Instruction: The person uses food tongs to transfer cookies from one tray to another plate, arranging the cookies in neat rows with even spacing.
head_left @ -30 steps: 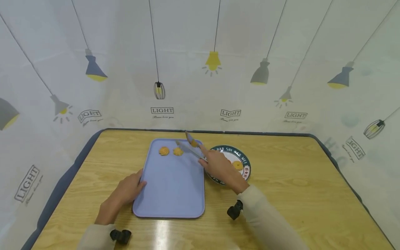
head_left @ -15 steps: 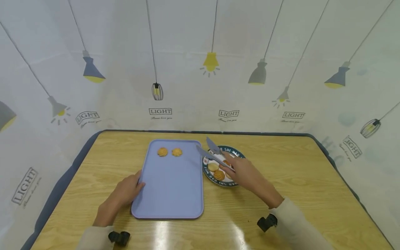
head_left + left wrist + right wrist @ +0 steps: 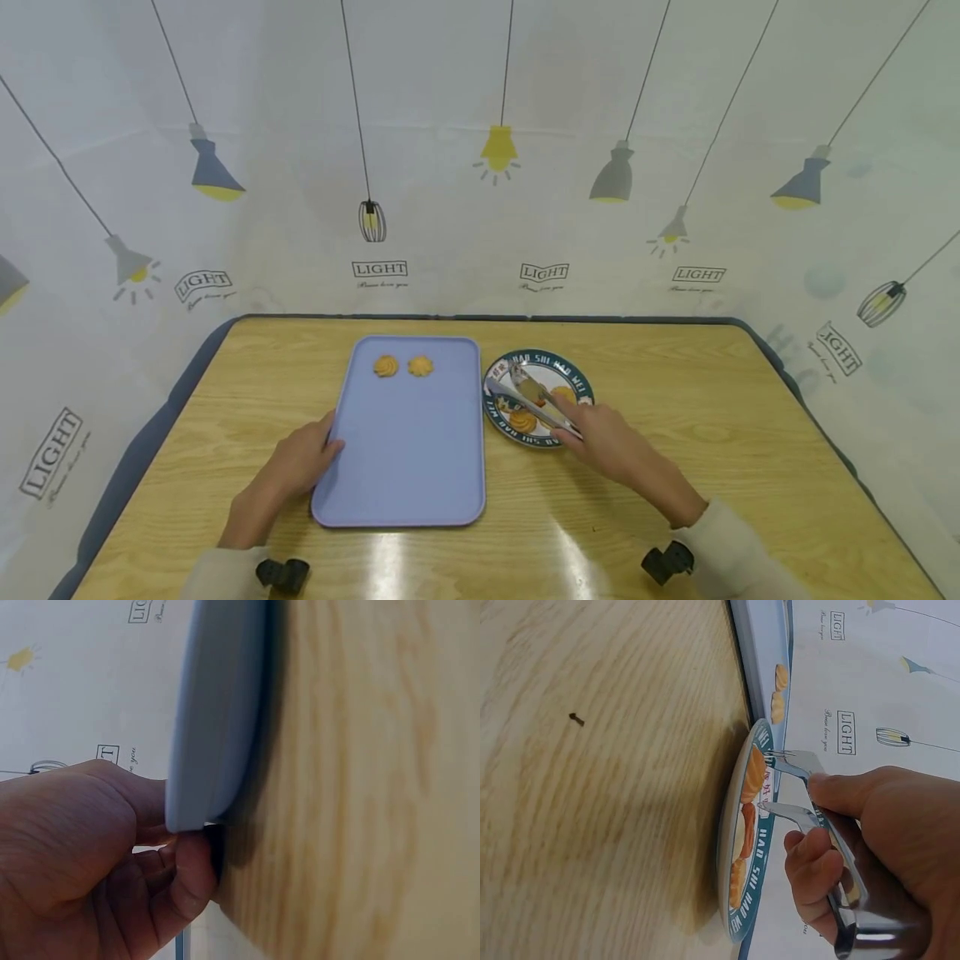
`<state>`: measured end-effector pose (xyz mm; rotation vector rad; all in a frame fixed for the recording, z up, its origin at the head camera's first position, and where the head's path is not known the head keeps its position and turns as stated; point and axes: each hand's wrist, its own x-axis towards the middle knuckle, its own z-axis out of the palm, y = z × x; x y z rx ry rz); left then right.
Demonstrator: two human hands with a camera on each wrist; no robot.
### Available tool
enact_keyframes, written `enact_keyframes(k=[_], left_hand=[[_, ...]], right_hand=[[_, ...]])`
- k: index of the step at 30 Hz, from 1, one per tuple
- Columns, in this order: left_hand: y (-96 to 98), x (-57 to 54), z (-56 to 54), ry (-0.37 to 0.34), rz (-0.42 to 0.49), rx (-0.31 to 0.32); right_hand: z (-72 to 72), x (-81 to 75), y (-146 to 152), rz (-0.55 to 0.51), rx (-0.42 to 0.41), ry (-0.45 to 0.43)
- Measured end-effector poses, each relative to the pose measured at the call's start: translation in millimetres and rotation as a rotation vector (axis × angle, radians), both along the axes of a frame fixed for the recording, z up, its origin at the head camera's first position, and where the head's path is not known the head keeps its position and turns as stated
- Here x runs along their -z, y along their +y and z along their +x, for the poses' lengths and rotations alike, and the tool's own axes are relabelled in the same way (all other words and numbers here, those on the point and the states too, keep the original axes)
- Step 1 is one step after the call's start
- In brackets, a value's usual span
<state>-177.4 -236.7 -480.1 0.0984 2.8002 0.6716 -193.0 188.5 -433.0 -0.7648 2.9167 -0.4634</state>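
Note:
My left hand (image 3: 303,454) grips the left rim of a light blue tray (image 3: 408,454); the left wrist view shows fingers curled at the tray edge (image 3: 196,750). Two golden swirled cookies, a round one (image 3: 386,366) and a flower-shaped one (image 3: 421,366), lie near the tray's far edge. In my right hand (image 3: 622,446) is a pair of metal food tongs (image 3: 881,922), the tips apart and close over a round plate (image 3: 558,359) with a green lettered rim. Several cookies (image 3: 754,776) rest on that plate, partly hidden by the tongs in the head view.
The plate stands just right of the tray on a wooden table (image 3: 712,417). A pale wall covering (image 3: 450,167) printed with lamps rises behind the table's dark far edge. A small dark speck (image 3: 576,718) shows on the wood.
My right hand has moved the tongs from over the tray rightward and down to the plate. The left hand stays at the tray's rim, and the tray cookies lie as before.

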Motion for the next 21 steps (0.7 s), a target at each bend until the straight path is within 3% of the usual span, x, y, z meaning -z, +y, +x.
enact_keyframes(k=[21], left_hand=[[-1.5,3.0,-0.7,0.028,0.002,0.015]], right_hand=[[0.7,12.0,-1.6,0.001,-0.004,0.058]])
